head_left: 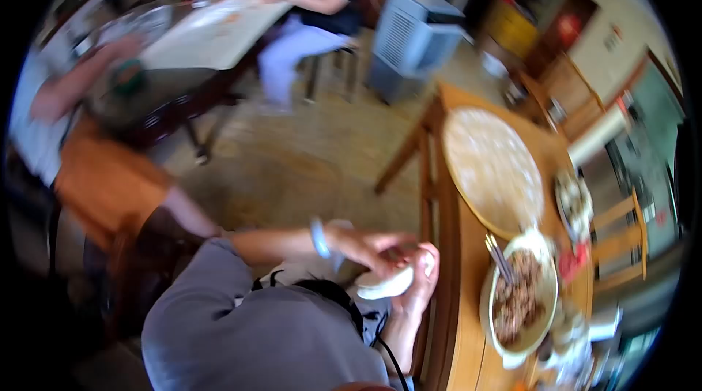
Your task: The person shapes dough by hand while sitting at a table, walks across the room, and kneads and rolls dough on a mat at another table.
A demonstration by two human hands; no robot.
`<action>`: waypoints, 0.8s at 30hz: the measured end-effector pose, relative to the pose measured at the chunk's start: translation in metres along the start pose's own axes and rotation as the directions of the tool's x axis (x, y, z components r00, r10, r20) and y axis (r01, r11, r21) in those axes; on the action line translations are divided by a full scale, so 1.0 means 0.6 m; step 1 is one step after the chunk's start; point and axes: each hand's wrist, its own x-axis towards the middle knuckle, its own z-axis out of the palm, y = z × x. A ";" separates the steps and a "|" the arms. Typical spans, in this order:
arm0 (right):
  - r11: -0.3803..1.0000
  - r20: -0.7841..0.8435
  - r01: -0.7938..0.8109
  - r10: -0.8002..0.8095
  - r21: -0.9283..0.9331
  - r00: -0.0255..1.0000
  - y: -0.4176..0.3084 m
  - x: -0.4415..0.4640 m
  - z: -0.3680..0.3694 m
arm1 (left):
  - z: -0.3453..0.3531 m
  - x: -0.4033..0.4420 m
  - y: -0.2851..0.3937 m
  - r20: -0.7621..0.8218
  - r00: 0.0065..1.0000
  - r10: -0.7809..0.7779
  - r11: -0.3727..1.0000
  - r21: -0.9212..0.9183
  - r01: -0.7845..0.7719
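A soft white dumpling wrapper (385,285) is between my two hands above my lap, its outline smeared by motion. My left hand (373,248), with a pale bracelet at the wrist, reaches in from the left and has its fingers closed on the dough. My right hand (420,281) comes up from below and cups the far side, fingers curled round it. Whether there is filling inside cannot be seen. To the right of my hands stands an oval bowl (486,314) of minced filling (521,296), with chopsticks (500,259) leaning in it.
A wooden table (468,347) at my right bears the bowl, a round floured board (493,164) and a plate of pale pieces (574,204). Two people sit at another table (197,36) on the upper left. A grey air cooler (409,32) stands behind.
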 end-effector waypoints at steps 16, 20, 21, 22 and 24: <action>0.974 0.311 0.150 -0.092 -0.167 0.946 -0.009 0.015 0.022 | 0.126 -0.026 -0.028 -0.480 0.874 0.082 0.965 0.257 0.050; 0.994 0.290 0.073 -0.048 -0.078 0.956 -0.010 0.020 0.016 | 0.129 -0.026 -0.015 -0.460 0.888 0.026 0.971 0.222 0.086; 0.996 0.276 0.050 -0.029 -0.068 0.961 -0.009 0.024 0.015 | 0.127 -0.024 -0.020 -0.477 0.877 0.058 0.970 0.235 0.064; 0.998 0.263 0.025 -0.009 -0.058 0.965 -0.009 0.026 0.015 | 0.123 -0.022 -0.028 -0.495 0.864 0.089 0.968 0.249 0.043; 0.998 0.287 0.023 -0.003 -0.066 0.958 -0.006 0.034 0.027 | 0.118 -0.024 -0.022 -0.542 0.838 0.067 0.971 0.227 0.070</action>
